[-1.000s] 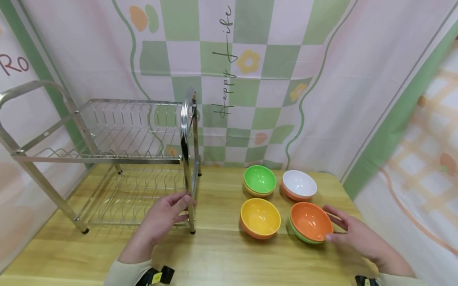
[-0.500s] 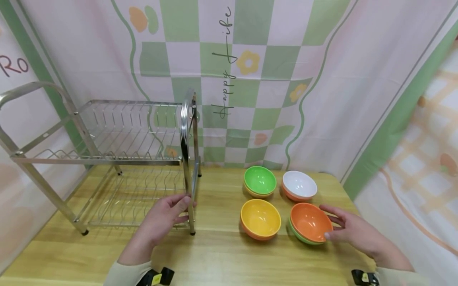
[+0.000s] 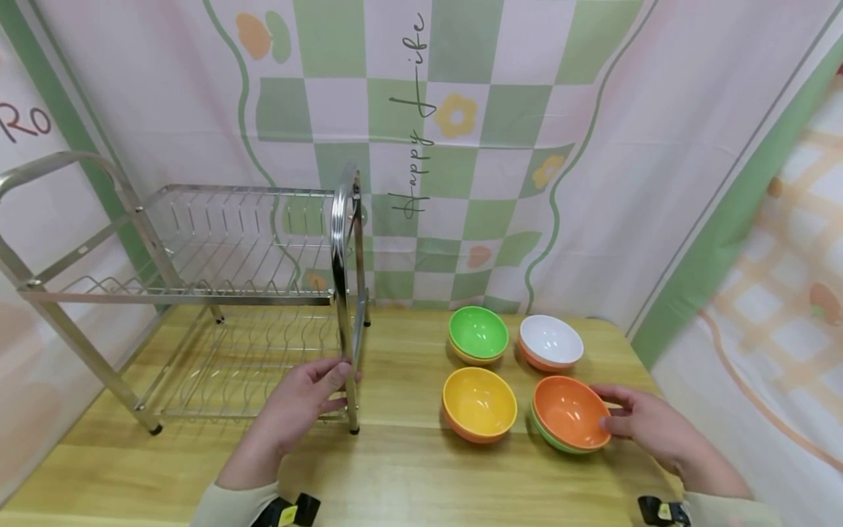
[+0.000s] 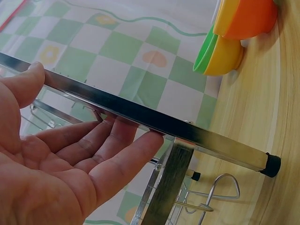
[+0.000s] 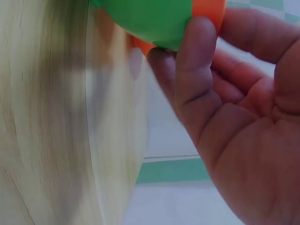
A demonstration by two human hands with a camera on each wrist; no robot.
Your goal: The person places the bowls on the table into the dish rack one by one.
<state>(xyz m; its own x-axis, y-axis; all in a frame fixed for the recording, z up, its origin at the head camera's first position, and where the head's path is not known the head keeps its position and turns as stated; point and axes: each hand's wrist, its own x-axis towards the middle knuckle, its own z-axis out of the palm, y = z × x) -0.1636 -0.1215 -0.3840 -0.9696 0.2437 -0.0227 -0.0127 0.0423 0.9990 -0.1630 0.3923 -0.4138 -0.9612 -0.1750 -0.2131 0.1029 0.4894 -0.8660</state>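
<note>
In the head view a two-tier metal dish rack (image 3: 246,296) stands at left. My left hand (image 3: 299,399) holds its front right upright (image 4: 112,101), thumb on one side and fingers on the other. At right an orange bowl (image 3: 571,411) sits nested on a green bowl (image 3: 549,438). My right hand (image 3: 648,428) pinches the orange bowl's right rim, thumb at the inner edge and fingers outside. The right wrist view shows fingers (image 5: 194,61) against the outside of both bowls. Left of this stack is a yellow bowl (image 3: 479,402) on an orange one.
Behind stand a green bowl (image 3: 478,333) on a yellow one and a white bowl (image 3: 551,340) on an orange one. All rest on a wooden table (image 3: 408,483). A printed curtain (image 3: 461,168) hangs along the back edge.
My right hand has closed in on the orange bowl, its thumb now at the rim. The orange bowl has shifted slightly toward the front. My left hand stays on the rack.
</note>
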